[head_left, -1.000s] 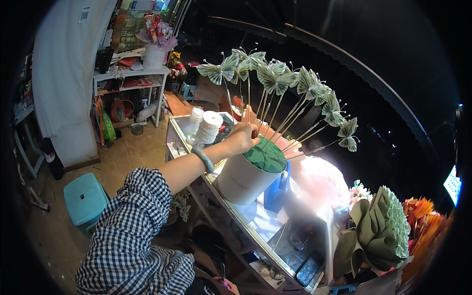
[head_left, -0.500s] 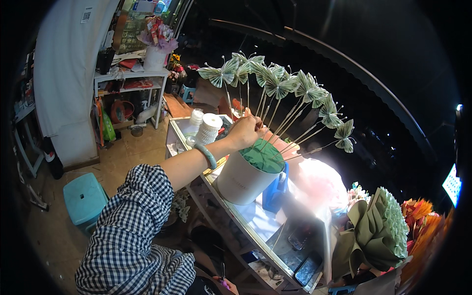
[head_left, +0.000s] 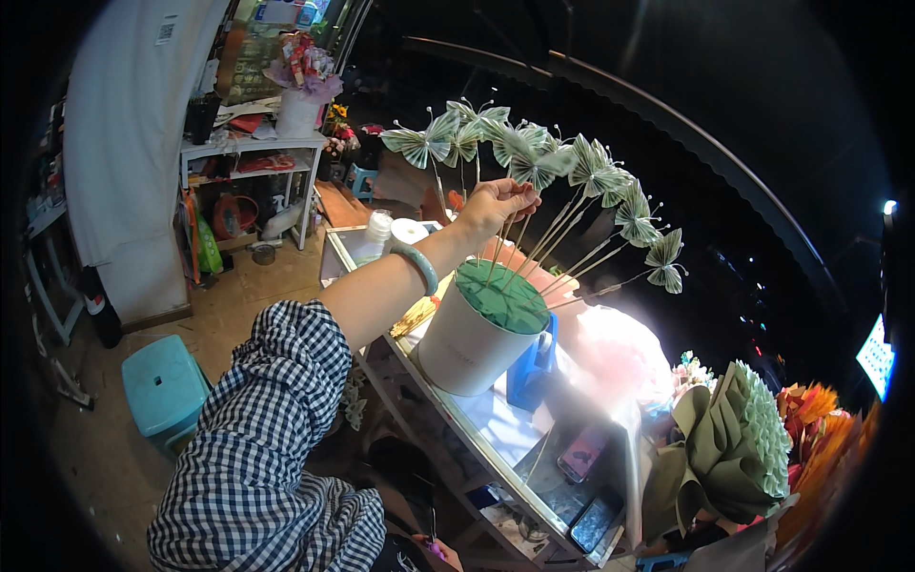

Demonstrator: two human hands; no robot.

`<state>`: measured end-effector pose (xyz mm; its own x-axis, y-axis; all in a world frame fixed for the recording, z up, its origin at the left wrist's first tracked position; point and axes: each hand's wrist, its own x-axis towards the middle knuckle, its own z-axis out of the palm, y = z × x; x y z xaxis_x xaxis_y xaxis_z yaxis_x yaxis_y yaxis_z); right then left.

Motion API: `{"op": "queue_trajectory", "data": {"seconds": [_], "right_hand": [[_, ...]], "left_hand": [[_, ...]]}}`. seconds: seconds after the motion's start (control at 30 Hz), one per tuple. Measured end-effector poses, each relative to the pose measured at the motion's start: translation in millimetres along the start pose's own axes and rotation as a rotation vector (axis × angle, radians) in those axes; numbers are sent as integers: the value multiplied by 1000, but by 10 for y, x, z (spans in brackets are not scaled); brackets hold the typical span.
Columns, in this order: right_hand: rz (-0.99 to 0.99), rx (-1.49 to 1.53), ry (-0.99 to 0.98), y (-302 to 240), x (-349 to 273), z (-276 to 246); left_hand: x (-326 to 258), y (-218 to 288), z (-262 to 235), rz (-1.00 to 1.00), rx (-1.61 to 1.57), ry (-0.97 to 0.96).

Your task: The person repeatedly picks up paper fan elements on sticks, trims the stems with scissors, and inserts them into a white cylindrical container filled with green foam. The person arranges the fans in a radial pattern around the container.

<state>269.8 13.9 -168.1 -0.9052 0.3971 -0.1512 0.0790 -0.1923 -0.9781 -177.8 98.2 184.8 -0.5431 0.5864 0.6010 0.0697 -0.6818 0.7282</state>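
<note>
My left hand [head_left: 505,205], a pale green bangle on its wrist, is closed in a pinch around a thin stick just under one of the folded-paper butterflies [head_left: 536,167]. Several such pale green butterflies fan out on thin sticks [head_left: 562,238]. The sticks stand in green floral foam [head_left: 500,297] inside a round white flower box [head_left: 467,351]. At the lower edge, my right hand [head_left: 446,555] is partly cut off and closed on purple-handled scissors [head_left: 436,547], with a thin metal tip pointing up.
The box stands on a narrow glass-topped counter [head_left: 496,467]. Beside it are a blue object [head_left: 530,374], two phones [head_left: 581,456], white rolls [head_left: 408,232] and pink wrapping [head_left: 620,353]. Wrapped bouquets [head_left: 729,443] crowd the right. A turquoise stool [head_left: 164,389] stands left on the floor.
My left hand has risen from low on the sticks to just below a butterfly, and that butterfly is blurred. One phone's screen has lit up pink. My right hand stays put.
</note>
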Motion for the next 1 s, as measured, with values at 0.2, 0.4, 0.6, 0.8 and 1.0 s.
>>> {"op": "queue_trajectory", "data": {"seconds": [0.2,0.4,0.6,0.8,1.0], "right_hand": [[7,-73,-56,-138,-25,-12],[102,-99,-4,-170,33,-2],[60,-57,-41,-144,11,-25],[34,92,-159,10,0,-77],[216,117,-36,100,16,-108]], "left_hand": [[35,-33,5,2,-131,1],[-4,-66,34,21,-252,69],[18,-186,66,119,-362,92],[34,-269,115,194,-416,149],[46,-239,111,222,-345,134]]}}
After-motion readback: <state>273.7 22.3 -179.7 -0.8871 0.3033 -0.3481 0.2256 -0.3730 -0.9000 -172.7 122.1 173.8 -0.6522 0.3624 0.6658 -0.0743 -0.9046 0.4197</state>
